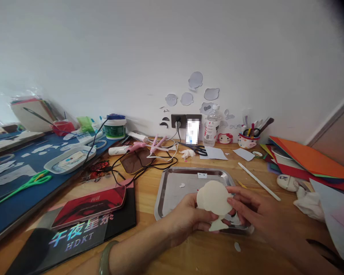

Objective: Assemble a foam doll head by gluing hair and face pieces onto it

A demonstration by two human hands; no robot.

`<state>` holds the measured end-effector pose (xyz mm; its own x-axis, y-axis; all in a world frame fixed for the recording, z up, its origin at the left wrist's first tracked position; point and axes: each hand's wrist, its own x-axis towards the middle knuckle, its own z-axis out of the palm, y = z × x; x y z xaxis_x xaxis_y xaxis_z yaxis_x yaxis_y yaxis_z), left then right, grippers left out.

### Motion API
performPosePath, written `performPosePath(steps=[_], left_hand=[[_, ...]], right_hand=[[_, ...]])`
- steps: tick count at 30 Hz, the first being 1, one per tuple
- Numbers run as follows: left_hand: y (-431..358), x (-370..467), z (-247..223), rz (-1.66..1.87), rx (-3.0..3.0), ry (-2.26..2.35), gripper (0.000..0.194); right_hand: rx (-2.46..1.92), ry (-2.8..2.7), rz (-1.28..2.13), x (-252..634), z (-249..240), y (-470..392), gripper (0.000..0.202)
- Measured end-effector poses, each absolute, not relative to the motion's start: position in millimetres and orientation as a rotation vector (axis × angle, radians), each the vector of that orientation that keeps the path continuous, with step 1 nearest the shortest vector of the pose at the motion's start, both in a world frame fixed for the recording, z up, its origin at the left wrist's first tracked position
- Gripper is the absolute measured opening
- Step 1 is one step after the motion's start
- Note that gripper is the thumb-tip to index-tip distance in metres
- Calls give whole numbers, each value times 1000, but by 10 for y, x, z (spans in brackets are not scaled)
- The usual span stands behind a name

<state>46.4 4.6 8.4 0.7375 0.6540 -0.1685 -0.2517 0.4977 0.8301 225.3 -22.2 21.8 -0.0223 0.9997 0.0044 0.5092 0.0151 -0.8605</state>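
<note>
A cream cutout (217,198) with rounded lobes, apparently paper or thin felt, is held up over the near side of a metal tray (158,198). My left hand (186,215) grips its left and lower edge, thumb in front. The fingers of my right hand (248,206) close on its right edge. Below the round part a smaller pale pointed piece (218,225) shows; whether it is joined to the cutout I cannot tell. Inside the tray lie a small white scrap (182,185) and a white strip with two dots (202,175). An oval white piece (237,246) rests on the table in front.
Pink glue guns (157,145) and tangled cables lie behind the tray, near a clear bottle (211,128) and a lit phone (193,131). Coloured sheets (312,154) and a white stick (259,181) are at right. Dark folders (83,236) and green scissors (31,183) are at left.
</note>
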Motion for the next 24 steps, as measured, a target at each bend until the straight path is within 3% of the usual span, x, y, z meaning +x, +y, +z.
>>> performPosePath(steps=[15,20,24], left_hand=[[62,422,52,555,905,515,40],[78,421,67,528,909,475,52],[81,419,48,475,886,455,50]], right_hand=[[-1567,-2060,434,2127,140,-266,33],[-1465,-2223,-48,2206,76,-258,53],[-1312,-2349,-124,2211,76,-257,54]])
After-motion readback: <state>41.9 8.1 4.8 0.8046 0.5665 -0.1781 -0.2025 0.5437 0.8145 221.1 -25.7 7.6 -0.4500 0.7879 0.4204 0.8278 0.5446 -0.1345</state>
